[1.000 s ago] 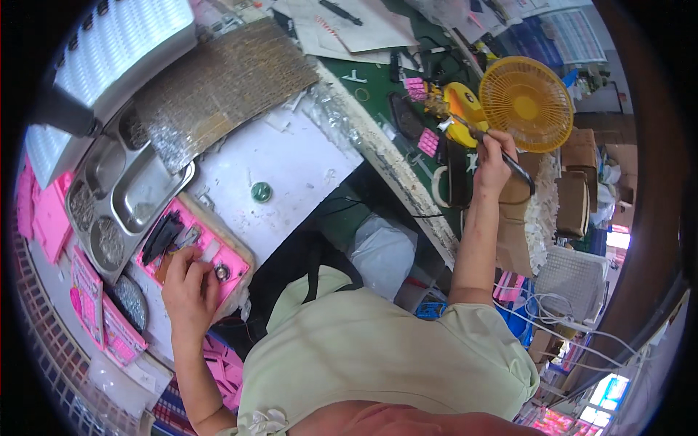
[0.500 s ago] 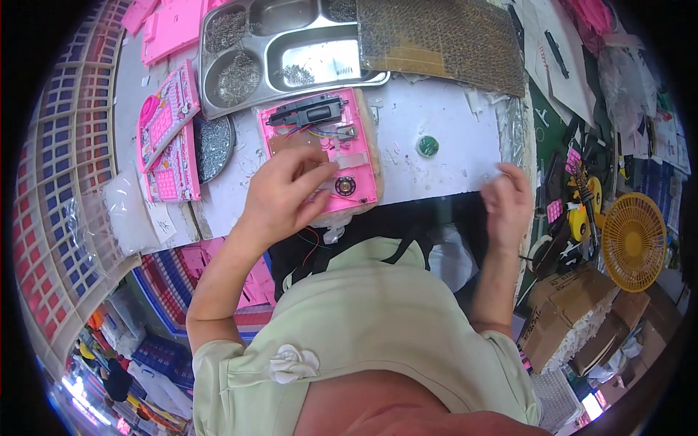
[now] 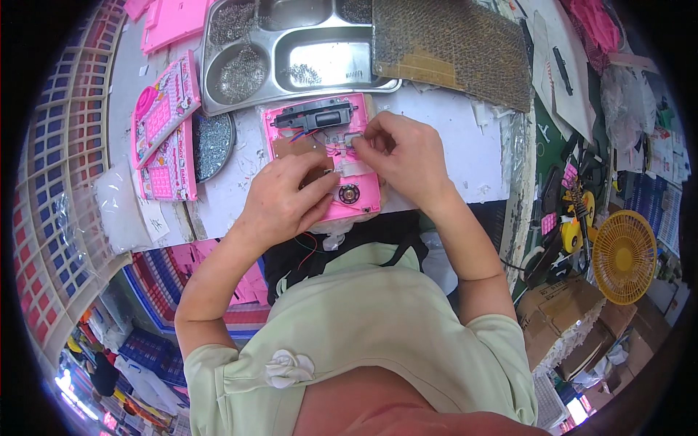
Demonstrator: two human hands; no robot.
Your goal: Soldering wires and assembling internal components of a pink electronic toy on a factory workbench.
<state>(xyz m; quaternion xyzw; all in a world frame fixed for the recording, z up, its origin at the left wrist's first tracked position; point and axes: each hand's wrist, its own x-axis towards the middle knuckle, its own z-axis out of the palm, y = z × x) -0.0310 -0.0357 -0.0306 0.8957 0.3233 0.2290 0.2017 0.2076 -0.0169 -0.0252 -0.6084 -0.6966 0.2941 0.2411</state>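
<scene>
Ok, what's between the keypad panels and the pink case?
The head view shows a dish of silvery bits, then white tabletop toward the case.

Assembly workshop: tray (image 3: 327, 54) of small parts (image 3: 242, 73), wired pink casing (image 3: 369, 190)

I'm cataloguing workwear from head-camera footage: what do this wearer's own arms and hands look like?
The bare left hand and bare right hand wear no gloves, and no watch or bracelet shows. The uncovered forearms lead up to short, pale green fabric sleeves. These belong to a matching pale green top with a white flower-shaped ornament.
</scene>
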